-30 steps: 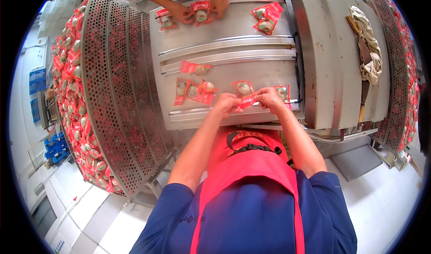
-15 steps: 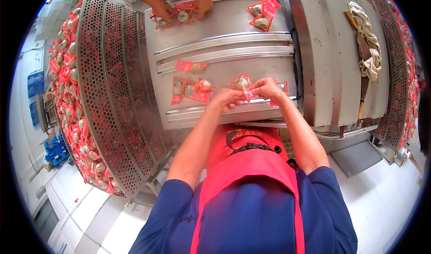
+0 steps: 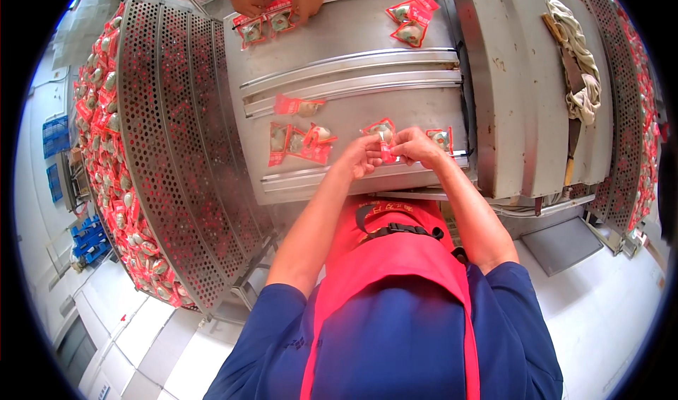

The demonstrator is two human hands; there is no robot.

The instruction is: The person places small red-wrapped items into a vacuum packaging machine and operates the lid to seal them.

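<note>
Both my hands meet over the near edge of a steel work table (image 3: 353, 75). My left hand (image 3: 361, 154) and my right hand (image 3: 417, 145) together pinch one small red food packet (image 3: 381, 133) between their fingertips. Another red packet (image 3: 443, 138) lies just right of my right hand. A cluster of red packets (image 3: 300, 142) rests on the table left of my left hand, and a single packet (image 3: 296, 106) lies a little farther back.
Across the table, another person's two hands (image 3: 279, 1) press on red packets. Two more packets (image 3: 411, 20) lie at the far right. A perforated metal chute (image 3: 169, 153) on the left borders a heap of red packets (image 3: 106, 138). Rags (image 3: 575, 68) lie on the right steel surface.
My hands have lifted slightly and drawn closer together on the packet. The other person's hands have shifted their packets along the far side of the table.
</note>
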